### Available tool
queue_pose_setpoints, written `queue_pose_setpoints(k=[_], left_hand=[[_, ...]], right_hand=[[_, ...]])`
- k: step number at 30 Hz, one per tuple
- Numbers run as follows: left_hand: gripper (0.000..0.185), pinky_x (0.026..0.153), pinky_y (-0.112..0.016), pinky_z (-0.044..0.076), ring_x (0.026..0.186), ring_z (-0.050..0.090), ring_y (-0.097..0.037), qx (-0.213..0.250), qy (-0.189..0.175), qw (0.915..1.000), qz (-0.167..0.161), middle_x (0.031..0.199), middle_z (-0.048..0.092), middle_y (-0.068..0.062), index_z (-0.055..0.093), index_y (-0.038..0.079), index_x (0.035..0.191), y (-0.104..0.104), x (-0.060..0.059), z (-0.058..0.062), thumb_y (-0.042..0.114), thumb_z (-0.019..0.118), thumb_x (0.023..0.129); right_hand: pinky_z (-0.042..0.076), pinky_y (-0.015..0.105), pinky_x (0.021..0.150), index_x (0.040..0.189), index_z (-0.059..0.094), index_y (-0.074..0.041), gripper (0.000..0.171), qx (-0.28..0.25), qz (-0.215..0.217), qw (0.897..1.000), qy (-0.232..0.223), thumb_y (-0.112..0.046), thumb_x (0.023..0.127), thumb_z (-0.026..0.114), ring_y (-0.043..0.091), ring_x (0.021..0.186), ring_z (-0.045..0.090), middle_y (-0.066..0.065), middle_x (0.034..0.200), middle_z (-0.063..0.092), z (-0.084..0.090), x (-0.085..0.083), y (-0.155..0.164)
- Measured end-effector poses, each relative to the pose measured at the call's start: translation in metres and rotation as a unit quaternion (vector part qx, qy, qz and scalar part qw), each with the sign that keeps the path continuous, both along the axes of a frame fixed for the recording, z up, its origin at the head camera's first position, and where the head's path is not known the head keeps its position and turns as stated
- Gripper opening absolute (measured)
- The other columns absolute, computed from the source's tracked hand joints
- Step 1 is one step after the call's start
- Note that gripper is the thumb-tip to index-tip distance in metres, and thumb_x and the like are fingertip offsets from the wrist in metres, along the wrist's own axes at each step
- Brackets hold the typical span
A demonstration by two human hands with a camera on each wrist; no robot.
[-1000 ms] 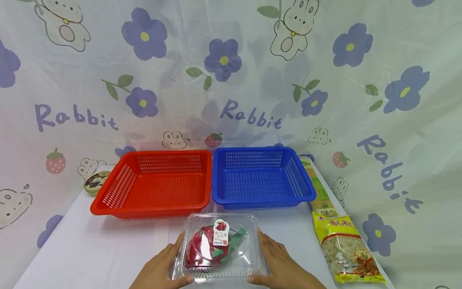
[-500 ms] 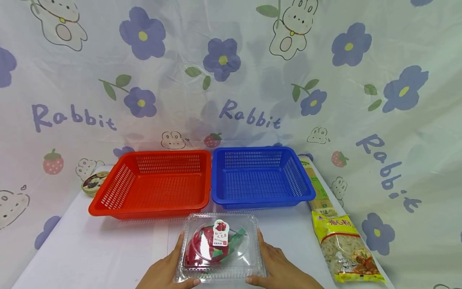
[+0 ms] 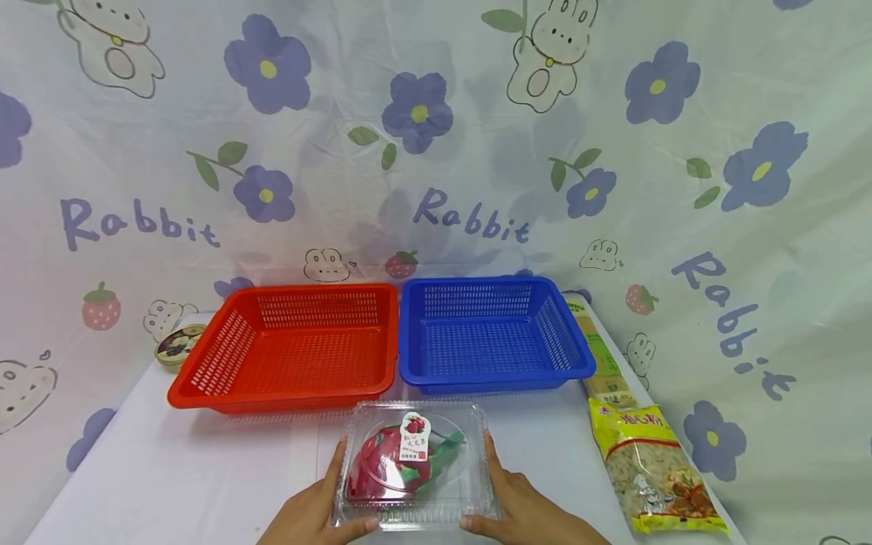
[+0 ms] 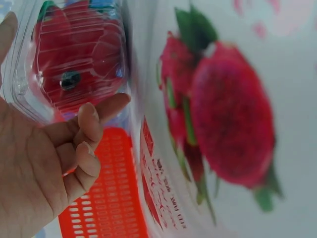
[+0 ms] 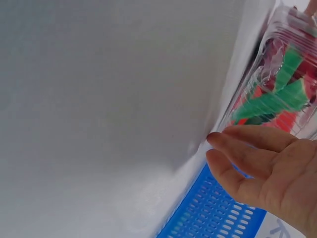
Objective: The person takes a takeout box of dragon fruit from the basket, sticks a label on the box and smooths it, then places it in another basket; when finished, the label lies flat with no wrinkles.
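A clear plastic clamshell box (image 3: 458,484) sits at the front middle in the head view. Inside it lies a red dragon fruit (image 3: 375,469) with green tips, and the lid bears a white label (image 3: 414,439). My left hand (image 3: 309,506) grips the box's left side, thumb at its front edge. On the right side my right hand (image 3: 524,506) holds it the same way. In the left wrist view the box (image 4: 74,54) lies between thumb and index finger, the other fingers curled. The right wrist view shows fingers (image 5: 247,158) at the box's side.
Behind the box stand a red basket (image 3: 286,397) and a blue basket (image 3: 497,382). A round tin (image 3: 175,344) lies left, a yellow food bag (image 3: 654,469) and a long packet (image 3: 602,356) right. A printed dragon fruit (image 4: 233,114) on a pale surface fills much of the left wrist view.
My left hand has shifted slightly right and its thumb lies further along the box's front edge. The box and the right hand have hardly moved.
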State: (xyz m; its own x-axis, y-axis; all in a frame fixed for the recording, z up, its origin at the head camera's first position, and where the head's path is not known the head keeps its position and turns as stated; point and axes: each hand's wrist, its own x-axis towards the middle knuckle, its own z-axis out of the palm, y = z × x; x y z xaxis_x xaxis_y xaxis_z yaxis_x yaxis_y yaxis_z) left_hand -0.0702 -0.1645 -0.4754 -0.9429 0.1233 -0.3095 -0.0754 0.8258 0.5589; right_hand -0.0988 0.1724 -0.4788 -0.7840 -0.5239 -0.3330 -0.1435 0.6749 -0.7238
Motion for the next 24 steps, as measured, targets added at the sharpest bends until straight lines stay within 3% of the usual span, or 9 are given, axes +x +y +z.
queue_pose_setpoints(k=[6, 13, 16, 19, 24], left_hand=[[0.122, 0.083, -0.065, 0.051, 0.108, 0.065, -0.04, 0.014, 0.018, 0.9997, -0.011, 0.131, 0.061, -0.018, 0.003, 0.01, 0.16, -0.003, 0.001, 0.003, 0.068, 0.069, 0.075], [0.123, 0.084, -0.064, 0.052, 0.109, 0.065, -0.039, 0.017, 0.033, 0.9993, -0.009, 0.134, 0.059, -0.018, -0.003, 0.019, 0.161, -0.002, 0.004, 0.006, 0.068, 0.07, 0.074], [0.125, 0.085, -0.064, 0.052, 0.109, 0.064, -0.04, 0.013, 0.043, 0.999, -0.008, 0.135, 0.058, -0.019, -0.005, 0.019, 0.16, -0.001, 0.006, 0.01, 0.068, 0.07, 0.074], [0.126, 0.087, -0.063, 0.052, 0.109, 0.064, -0.041, 0.01, 0.053, 0.9985, -0.008, 0.135, 0.058, -0.02, -0.005, 0.017, 0.16, 0.001, 0.008, 0.014, 0.068, 0.07, 0.074], [0.125, 0.087, -0.062, 0.052, 0.109, 0.065, -0.04, 0.011, 0.066, 0.9977, -0.009, 0.135, 0.058, -0.02, -0.005, 0.017, 0.16, 0.001, 0.009, 0.019, 0.067, 0.071, 0.074]], right_hand=[[0.041, 0.071, 0.095, 0.153, -0.028, -0.025, 0.114, -0.024, 0.01, 1.0, 0.005, -0.057, 0.091, 0.062, 0.049, 0.131, 0.045, 0.027, 0.151, 0.038, 0.006, -0.001, 0.0], [0.036, 0.065, 0.106, 0.152, -0.03, -0.027, 0.113, -0.062, 0.017, 0.998, 0.005, -0.052, 0.093, 0.063, 0.046, 0.143, 0.031, 0.021, 0.163, 0.013, 0.007, -0.003, 0.0], [0.043, 0.059, 0.102, 0.151, -0.031, -0.031, 0.112, -0.073, 0.022, 0.997, 0.004, -0.05, 0.093, 0.064, 0.038, 0.135, 0.047, 0.019, 0.16, 0.028, 0.011, -0.003, 0.001], [0.051, 0.054, 0.094, 0.151, -0.032, -0.032, 0.112, -0.091, 0.032, 0.995, 0.008, -0.043, 0.094, 0.065, 0.029, 0.118, 0.062, 0.019, 0.146, 0.05, 0.014, -0.004, 0.003], [0.055, 0.051, 0.088, 0.15, -0.033, -0.035, 0.111, -0.131, 0.041, 0.99, 0.007, -0.033, 0.096, 0.064, 0.024, 0.111, 0.066, 0.019, 0.136, 0.059, 0.012, -0.004, 0.004]])
